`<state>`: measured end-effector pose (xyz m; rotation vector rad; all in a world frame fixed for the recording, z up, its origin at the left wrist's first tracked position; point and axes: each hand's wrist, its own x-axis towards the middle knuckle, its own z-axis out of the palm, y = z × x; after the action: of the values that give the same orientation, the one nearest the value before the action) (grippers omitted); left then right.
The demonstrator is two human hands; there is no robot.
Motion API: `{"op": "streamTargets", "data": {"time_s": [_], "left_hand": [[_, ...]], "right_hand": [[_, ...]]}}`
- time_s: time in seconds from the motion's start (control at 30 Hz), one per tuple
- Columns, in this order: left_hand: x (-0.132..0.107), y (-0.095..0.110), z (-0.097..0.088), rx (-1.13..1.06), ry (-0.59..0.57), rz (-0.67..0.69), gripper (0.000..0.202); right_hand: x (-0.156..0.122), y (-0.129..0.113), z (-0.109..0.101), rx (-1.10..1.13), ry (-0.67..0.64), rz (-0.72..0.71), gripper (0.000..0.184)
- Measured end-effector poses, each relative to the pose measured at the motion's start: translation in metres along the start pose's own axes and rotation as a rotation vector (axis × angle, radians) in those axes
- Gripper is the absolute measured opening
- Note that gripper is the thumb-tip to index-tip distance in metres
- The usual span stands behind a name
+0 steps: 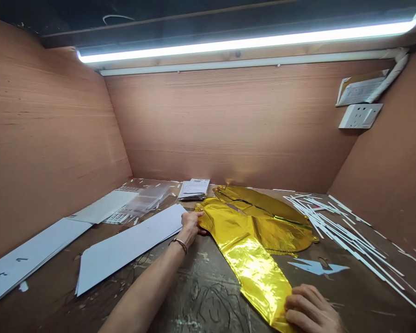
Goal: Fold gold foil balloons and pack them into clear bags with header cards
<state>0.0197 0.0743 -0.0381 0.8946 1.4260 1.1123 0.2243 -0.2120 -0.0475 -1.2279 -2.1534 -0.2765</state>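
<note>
A flat, uninflated gold foil balloon (242, 249) stretches from the middle of the table toward its near edge, shiny and lightly creased. At its far left corner, my left hand (191, 225) is closed, pinching the edge between thumb and fingers. My right hand (314, 307) has its fingers bent round the right edge of the near end; its thumb is hidden. More flat gold foil (280, 217) with small tabs along its rim lies behind and to the right, partly under the piece I hold.
White paper sheets (131, 247) and clear plastic sleeves (149, 199) lie on the left. A stack of printed cards (194, 189) is against the back wall. White strips (350, 240) are scattered right, near a pale blue cut-out (317, 267). Wooden walls enclose three sides.
</note>
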Motion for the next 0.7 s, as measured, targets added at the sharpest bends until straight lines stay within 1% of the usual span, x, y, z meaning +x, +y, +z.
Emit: {"op": "streamTargets", "data": {"time_s": [0.07, 0.13, 0.2, 0.3, 0.37, 0.4, 0.43, 0.47, 0.5, 0.53, 0.57, 0.6, 0.67, 0.7], "left_hand": [[0.002, 0.007, 0.005, 0.079, -0.035, -0.013, 0.026], [-0.001, 0.014, 0.01, 0.129, -0.056, 0.06, 0.021], [-0.013, 0.021, 0.014, 0.156, -0.095, 0.203, 0.013], [-0.047, 0.026, 0.012, 0.177, -0.217, 0.462, 0.006], [-0.076, 0.021, 0.007, 0.22, -0.378, 0.648, 0.008], [-0.091, 0.016, 0.004, 0.27, -0.504, 0.786, 0.008], [-0.103, 0.01, 0.001, 0.376, -0.676, 1.012, 0.011], [-0.114, 0.002, -0.002, 0.491, -0.815, 1.209, 0.012], [-0.123, -0.007, -0.005, 0.616, -0.915, 1.366, 0.011], [-0.13, -0.016, -0.008, 0.744, -0.985, 1.478, 0.009], [-0.135, -0.024, -0.011, 0.854, -1.022, 1.527, 0.006], [-0.138, -0.03, -0.013, 0.947, -1.047, 1.542, 0.004], [-0.142, -0.038, -0.017, 1.066, -1.093, 1.534, 0.006], [-0.144, -0.039, -0.019, 1.088, -1.111, 1.523, 0.006]], "right_hand": [[0.001, 0.0, 0.004, 0.019, 0.027, -0.017, 0.02], [0.001, 0.001, 0.008, 0.05, 0.035, -0.05, 0.019], [0.001, 0.001, 0.009, 0.085, 0.027, -0.057, 0.019], [0.003, 0.0, 0.007, 0.123, 0.019, -0.016, 0.021], [0.006, -0.002, 0.005, 0.141, 0.022, -0.021, 0.021], [0.008, -0.003, 0.003, 0.144, 0.007, -0.02, 0.021], [0.009, -0.005, 0.002, 0.146, -0.011, -0.011, 0.021], [0.01, -0.006, 0.001, 0.144, -0.026, 0.006, 0.021], [0.01, -0.007, 0.001, 0.139, -0.031, 0.025, 0.022], [0.01, -0.008, 0.001, 0.136, -0.017, 0.029, 0.022], [0.009, -0.009, 0.001, 0.133, 0.011, 0.02, 0.022], [0.008, -0.01, 0.0, 0.13, 0.044, 0.008, 0.021], [0.009, -0.011, -0.004, 0.116, 0.056, 0.029, 0.019], [0.012, -0.011, -0.007, 0.114, 0.043, 0.057, 0.019]]}}
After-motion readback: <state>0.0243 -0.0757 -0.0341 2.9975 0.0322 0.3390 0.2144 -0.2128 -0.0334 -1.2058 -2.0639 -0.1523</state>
